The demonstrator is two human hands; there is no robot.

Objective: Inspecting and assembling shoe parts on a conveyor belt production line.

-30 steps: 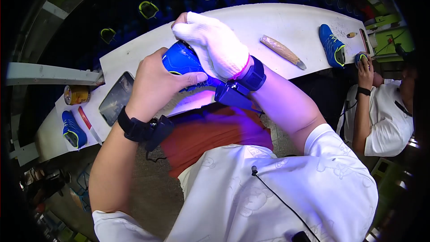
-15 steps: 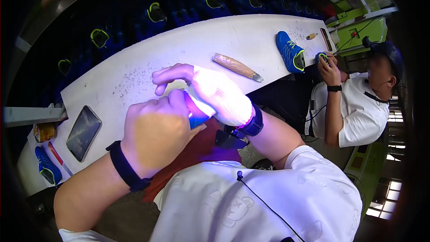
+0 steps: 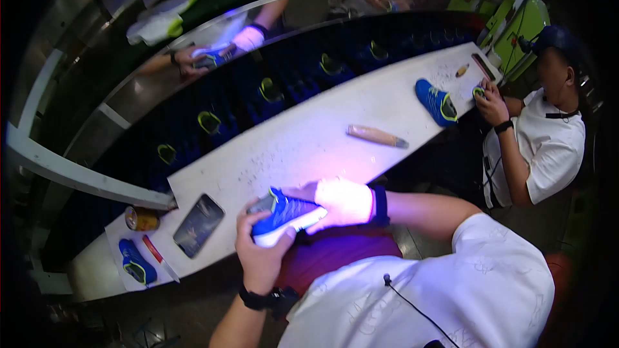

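Note:
A blue shoe [image 3: 288,214] with a white sole and grey lining is held between my two hands just over the table's near edge. My left hand [image 3: 259,245] grips it at the heel end, thumb along the sole. Around the toe end is my right hand [image 3: 342,203], in a white glove that bright violet light washes out; some of its fingers are hidden behind the shoe. Beyond my right hand, a knife with a tan wrapped handle [image 3: 376,136] lies on the white table [image 3: 284,145].
A phone [image 3: 198,225], a can [image 3: 141,218], a red-handled blade [image 3: 159,258] and another blue shoe [image 3: 136,261] are at the left. Toward the right, a blue shoe [image 3: 436,101] stands near a co-worker [image 3: 535,135]. More shoes [image 3: 271,90] line the dark area behind the table.
The shoe, mostly covered by my hands before, now shows its side and sole. My left hand has shifted to its heel and my right to its toe. The view has swung, showing more at the back.

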